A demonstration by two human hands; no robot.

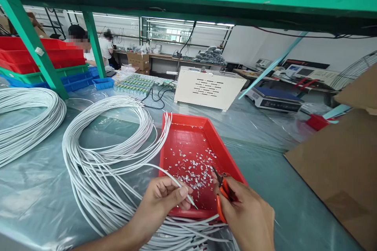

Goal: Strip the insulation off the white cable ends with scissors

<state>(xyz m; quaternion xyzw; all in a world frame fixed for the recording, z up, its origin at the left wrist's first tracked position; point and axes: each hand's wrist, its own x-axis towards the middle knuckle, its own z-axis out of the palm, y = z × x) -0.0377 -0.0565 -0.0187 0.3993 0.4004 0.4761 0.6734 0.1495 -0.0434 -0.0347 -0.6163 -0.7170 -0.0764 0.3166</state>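
My left hand [167,200] is holding one white cable [173,179] near its end, the fingers closing on it between thumb and fingertips, and the green tip is pointing down to the right over the near end of the red tray [183,135]. My right hand [249,213] is gripping orange-handled cutters [224,189], its fingers wrapping the handles, while the dark nose is pointing to the upper left over the tray's right part (I cannot tell whether the blades are touching each other). Silvery scraps [196,172] are lying scattered over the tray floor at the centre of the frame.

A bundle of white cables [72,137] is looping left of the tray and running below its near edge, and another coil [55,119] is lying at the left edge of the frame. Everything here is resting on the plastic-covered desk [256,157]. Beyond the tray, a cream box [209,88] with slots is standing, with a scale [273,100] to its right and circuit boards [134,84] to its left. Cardboard [332,172] is filling the right side. Two people [79,35] are showing in the upper left.
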